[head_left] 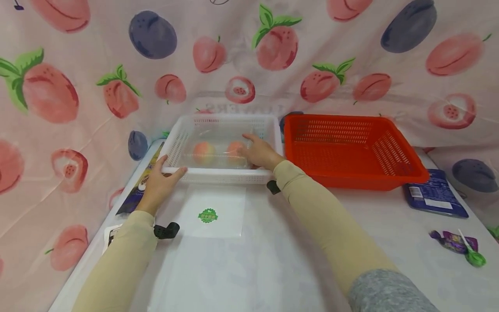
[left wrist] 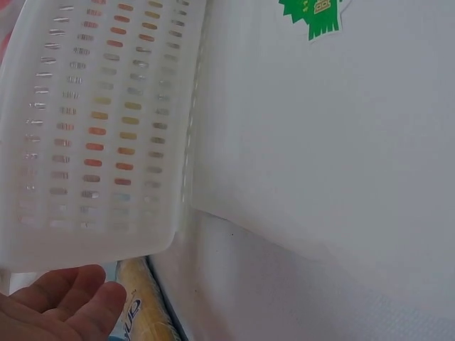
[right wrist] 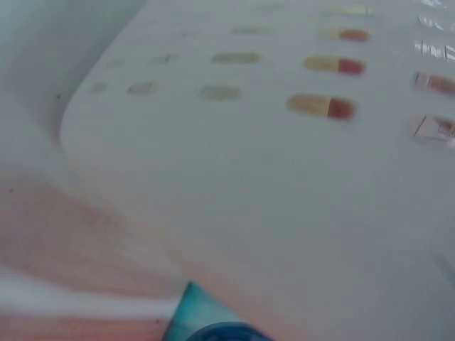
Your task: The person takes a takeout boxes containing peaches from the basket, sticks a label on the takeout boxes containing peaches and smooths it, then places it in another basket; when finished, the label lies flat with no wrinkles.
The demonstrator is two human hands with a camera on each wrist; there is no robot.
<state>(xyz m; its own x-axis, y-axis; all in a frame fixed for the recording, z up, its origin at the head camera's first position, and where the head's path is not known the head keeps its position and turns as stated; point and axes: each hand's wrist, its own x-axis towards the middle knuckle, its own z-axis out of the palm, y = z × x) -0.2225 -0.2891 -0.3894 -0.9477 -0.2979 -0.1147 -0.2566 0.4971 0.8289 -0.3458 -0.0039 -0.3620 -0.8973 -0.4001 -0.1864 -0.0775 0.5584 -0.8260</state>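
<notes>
Head view: white slotted basket [head_left: 222,172] at the far edge of the counter [head_left: 280,260], left of middle; red basket [head_left: 331,156] just beside it on the right. Inside the white one, a clear plastic pack [head_left: 218,134] with two round orange-yellow fruits, left fruit [head_left: 204,152] in plain sight, right fruit [head_left: 234,149] partly covered by the right hand [head_left: 262,152]. That hand reaches in over the near rim, fingers at the pack; whether it grips, can't tell. Left hand [head_left: 159,182] at the white basket's near left corner, thumb and forefinger spread wide, touching the rim. Long dark-and-yellow packet [head_left: 134,195] along the counter's left edge, partly behind the left hand; small printed card [head_left: 109,236] nearer, partly behind the sleeve. White sheet [head_left: 230,223] with green badge [head_left: 208,216] in front of the white basket. Toward the counter's right edge, blue pack [head_left: 434,195], partly hidden by the red basket; nearer, purple wrapper [head_left: 454,241] and green lollipop [head_left: 474,258] touching. Fruit-print curtain [head_left: 335,43] behind the far edge. Left wrist view: fingers loosely bent by the basket corner, orange and yellow showing through slots. Right wrist view: blurred, mostly slotted wall, teal-blue item [right wrist: 213,320] at bottom, can't identify.
</notes>
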